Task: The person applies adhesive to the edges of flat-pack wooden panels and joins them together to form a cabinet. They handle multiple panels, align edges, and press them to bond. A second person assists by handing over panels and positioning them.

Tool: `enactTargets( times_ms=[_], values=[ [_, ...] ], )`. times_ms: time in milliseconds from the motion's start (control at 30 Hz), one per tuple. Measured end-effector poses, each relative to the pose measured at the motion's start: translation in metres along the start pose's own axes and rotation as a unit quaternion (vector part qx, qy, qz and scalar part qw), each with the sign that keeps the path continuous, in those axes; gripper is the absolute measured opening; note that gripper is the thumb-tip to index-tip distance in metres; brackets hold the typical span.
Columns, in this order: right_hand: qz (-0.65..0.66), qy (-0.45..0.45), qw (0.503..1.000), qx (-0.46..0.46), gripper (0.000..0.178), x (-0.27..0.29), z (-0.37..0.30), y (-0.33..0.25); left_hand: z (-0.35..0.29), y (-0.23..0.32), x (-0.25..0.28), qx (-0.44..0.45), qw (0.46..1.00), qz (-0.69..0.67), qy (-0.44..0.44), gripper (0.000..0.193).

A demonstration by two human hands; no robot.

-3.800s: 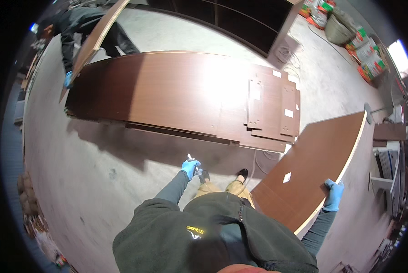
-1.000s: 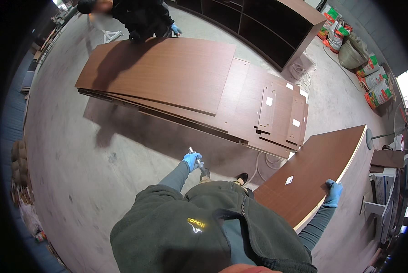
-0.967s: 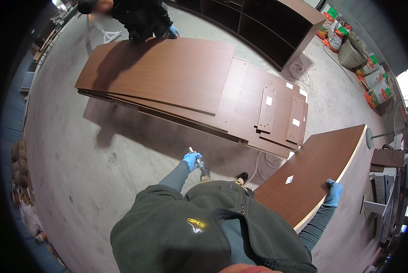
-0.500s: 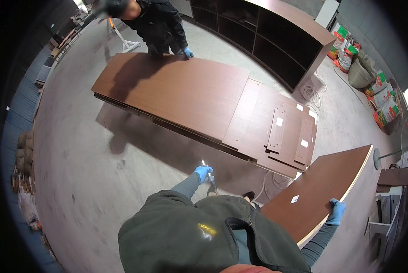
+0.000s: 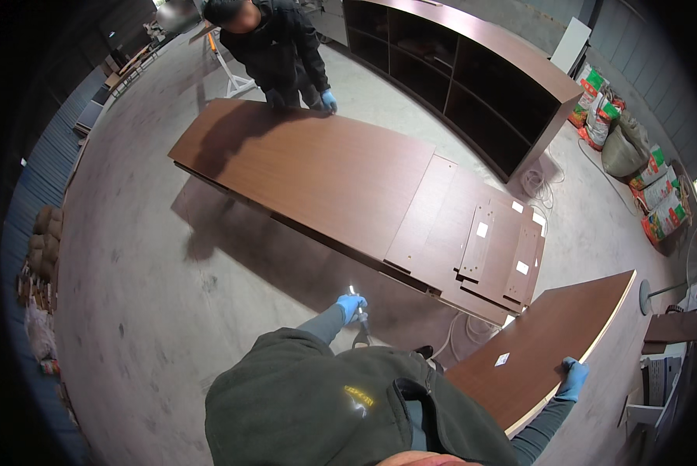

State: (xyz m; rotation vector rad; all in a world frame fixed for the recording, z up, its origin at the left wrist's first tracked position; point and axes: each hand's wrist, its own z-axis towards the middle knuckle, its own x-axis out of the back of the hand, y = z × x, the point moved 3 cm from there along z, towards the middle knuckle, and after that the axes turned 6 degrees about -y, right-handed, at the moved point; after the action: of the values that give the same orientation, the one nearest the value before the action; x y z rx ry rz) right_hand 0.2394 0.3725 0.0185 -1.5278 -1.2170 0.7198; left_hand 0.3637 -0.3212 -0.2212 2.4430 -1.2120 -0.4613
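My left hand [image 5: 350,307], in a blue glove, is closed around a slim silver metal tool [image 5: 361,316]. Its shiny tip sticks up above the fingers, and I cannot make out its exact kind. To the right, my right hand [image 5: 573,379], gloved in blue too, grips the pale unfinished edge of a brown wooden board [image 5: 546,334]. This board leans at a slant beside me, with a small white label on its face. Its upper left edge lies close to the end of a stack of brown panels [image 5: 325,175], which has several smaller labelled pieces [image 5: 484,237] on top.
Across the stack stands a co-worker [image 5: 274,54] with blue gloves at its far edge. Behind it is a dark open-shelved cabinet [image 5: 480,85]. Filled sacks [image 5: 663,210] line the right wall. Pale cables [image 5: 536,182] lie coiled on the floor near the cabinet.
The stack and cabinet sit slightly lower and further right in the picture. The co-worker's second gloved hand has come into sight. Both my hands keep their hold.
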Motion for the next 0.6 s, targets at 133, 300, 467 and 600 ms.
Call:
enactTargets(
  times_ms=[133, 300, 467, 600],
  values=[
    [-0.001, -0.016, 1.000, -0.018, 0.013, 0.006, 0.001, 0.004, 0.008, -0.006, 0.004, 0.012, 0.999, -0.026, -0.027, 0.016],
    [-0.023, 0.014, 0.999, -0.042, 0.011, 0.011, 0.002, 0.006, 0.024, -0.013, 0.008, 0.029, 0.999, -0.010, -0.034, 0.034],
    [-0.039, 0.007, 0.998, -0.040, 0.015, 0.009, 0.001, 0.005, 0.026, -0.012, 0.004, 0.022, 0.999, -0.014, -0.031, 0.027],
    [0.001, 0.042, 0.998, -0.038, 0.016, 0.013, 0.003, 0.012, 0.019, -0.009, 0.000, 0.017, 0.999, -0.018, -0.040, 0.015]
  ],
)
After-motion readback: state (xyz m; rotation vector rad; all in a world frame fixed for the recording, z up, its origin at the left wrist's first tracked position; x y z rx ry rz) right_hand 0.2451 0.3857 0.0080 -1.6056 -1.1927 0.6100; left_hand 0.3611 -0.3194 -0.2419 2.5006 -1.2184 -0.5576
